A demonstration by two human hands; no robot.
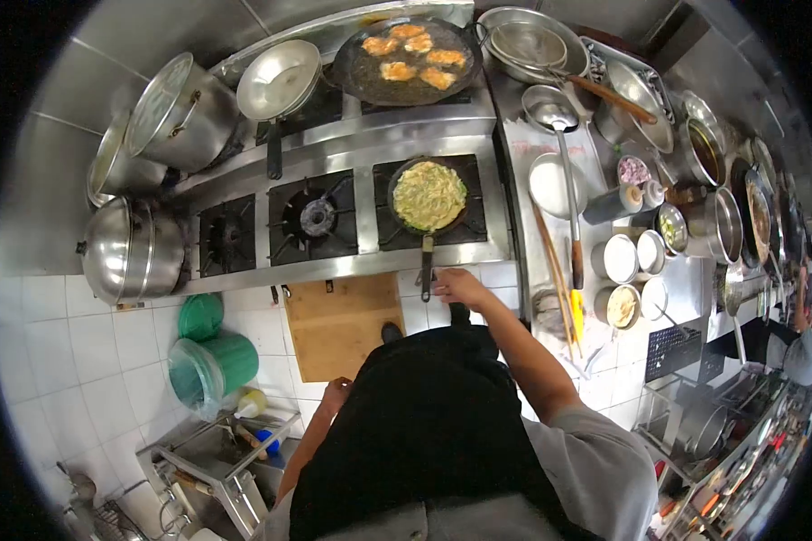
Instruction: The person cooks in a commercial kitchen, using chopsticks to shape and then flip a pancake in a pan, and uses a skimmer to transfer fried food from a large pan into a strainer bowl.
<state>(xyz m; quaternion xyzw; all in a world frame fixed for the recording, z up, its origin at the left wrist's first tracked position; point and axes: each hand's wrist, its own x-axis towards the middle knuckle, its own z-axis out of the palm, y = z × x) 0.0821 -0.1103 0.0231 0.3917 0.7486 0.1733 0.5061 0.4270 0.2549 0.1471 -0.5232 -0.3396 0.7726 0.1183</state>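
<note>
Steel covers most of the cooking side in the head view: a stove (334, 269) runs across the front, its wall panels rising behind. On its right front burner sits a frying pan (428, 261), filled with a yellow, green-flecked mixture (429, 196), handle pointing toward the wearer. The right hand (460, 287) is at the handle's end, fingers bent; whether they grip it, I cannot tell. The left hand (336, 395) hangs beside the black apron (406, 433), over the floor, fingers partly hidden, so their state is unclear.

Behind, a wide dark pan (361, 86) carries six orange-brown pieces, with deep pots to its left. Right of the stove, a metal counter (591, 248) is crowded with a ladle (550, 108), bowls and squeeze bottles. Below, white tiles (262, 325) surround a tan board (338, 329); a green bin (235, 361) stands left of it. Another person's grey sleeve (801, 359) shows far right.
</note>
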